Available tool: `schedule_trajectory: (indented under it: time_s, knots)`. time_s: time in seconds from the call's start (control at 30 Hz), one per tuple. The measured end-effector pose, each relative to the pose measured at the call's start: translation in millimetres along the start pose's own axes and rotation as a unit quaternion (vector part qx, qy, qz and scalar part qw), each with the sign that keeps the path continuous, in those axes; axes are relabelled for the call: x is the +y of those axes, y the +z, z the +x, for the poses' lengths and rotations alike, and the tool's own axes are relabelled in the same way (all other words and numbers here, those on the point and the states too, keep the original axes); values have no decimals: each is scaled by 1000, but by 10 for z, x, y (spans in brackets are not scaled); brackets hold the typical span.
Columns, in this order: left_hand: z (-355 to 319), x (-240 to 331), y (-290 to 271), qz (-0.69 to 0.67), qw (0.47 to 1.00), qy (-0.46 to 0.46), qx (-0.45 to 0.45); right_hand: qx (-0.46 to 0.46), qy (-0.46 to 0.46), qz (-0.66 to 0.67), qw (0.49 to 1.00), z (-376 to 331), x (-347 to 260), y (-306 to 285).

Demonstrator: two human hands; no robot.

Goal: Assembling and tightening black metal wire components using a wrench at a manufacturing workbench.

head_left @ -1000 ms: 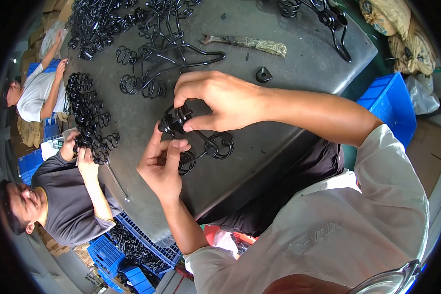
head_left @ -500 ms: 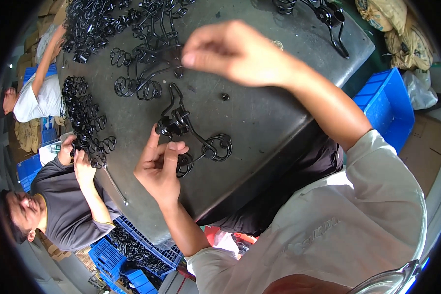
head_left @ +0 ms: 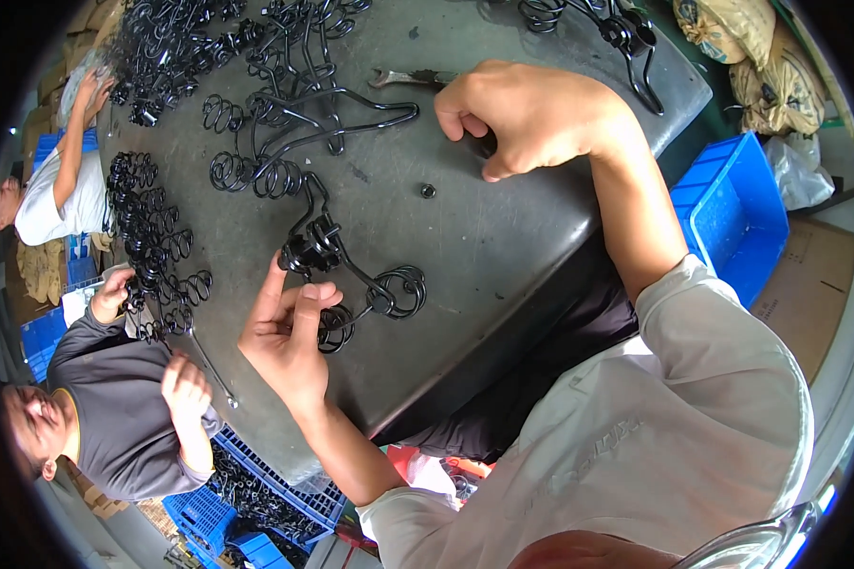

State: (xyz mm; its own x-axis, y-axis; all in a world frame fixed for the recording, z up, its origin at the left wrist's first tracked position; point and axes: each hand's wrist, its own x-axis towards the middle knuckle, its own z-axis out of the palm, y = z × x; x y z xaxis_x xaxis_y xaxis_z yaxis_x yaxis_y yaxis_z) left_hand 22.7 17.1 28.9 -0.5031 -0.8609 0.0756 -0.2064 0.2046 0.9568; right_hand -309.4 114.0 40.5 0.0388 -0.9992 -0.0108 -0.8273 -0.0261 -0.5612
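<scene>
My left hand (head_left: pixel 289 341) is closed, thumb and fingers pinching a black bent-wire spring part (head_left: pixel 399 289) with coils at its near end. A black clamp (head_left: pixel 313 247) sits on its wire beside my fingertip. My right hand (head_left: pixel 536 119) hovers over the table to the right, palm down, its fingers curled in. Something dark shows under those fingers; its kind is hidden. An open-ended wrench (head_left: pixel 403 77) lies just left of my right knuckles. Between my hands a small black nut (head_left: pixel 428 191) rests on the table.
Black spring parts (head_left: pixel 275 128) lie beyond my left hand, with a bigger heap (head_left: pixel 176 47) farther back. Another finished-looking piece (head_left: pixel 626 38) lies far right. A blue bin (head_left: pixel 731 223) stands off the right edge. Two people sit at left; one person's hand (head_left: pixel 187 384) is near a spring row (head_left: pixel 157 237).
My right hand has swung right and curled, uncovering the wrench and a long wire loop. My left hand keeps its pinch on the spring part. A co-worker's hand has left the spring row.
</scene>
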Motion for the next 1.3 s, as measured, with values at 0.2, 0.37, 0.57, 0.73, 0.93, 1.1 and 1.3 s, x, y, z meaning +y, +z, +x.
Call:
schedule_trajectory:
  time_s: [0.2,0.37,0.57,0.73,0.93,1.1,1.3]
  knots:
    - [10,-9,-6,2,1000,12,-7,-6,-17,28,999,-64,45,4]
    - [8,-16,-22,4,1000,16,-2,29,-76,24,996,21,7,79]
    - [5,39,25,11,1000,-6,4,0,-130,246,960,120,-248,230]
    - [18,16,6,3,1000,-3,-1,-20,-98,454,885,233,-291,392]
    - [24,-2,-28,-4,1000,-11,1,44,-167,283,944,265,-356,462]
    - [32,-24,-22,-29,999,-12,-14,60,-251,125,958,286,-338,620]
    - [25,-16,2,-27,999,-22,-4,86,-230,131,960,314,-306,622]
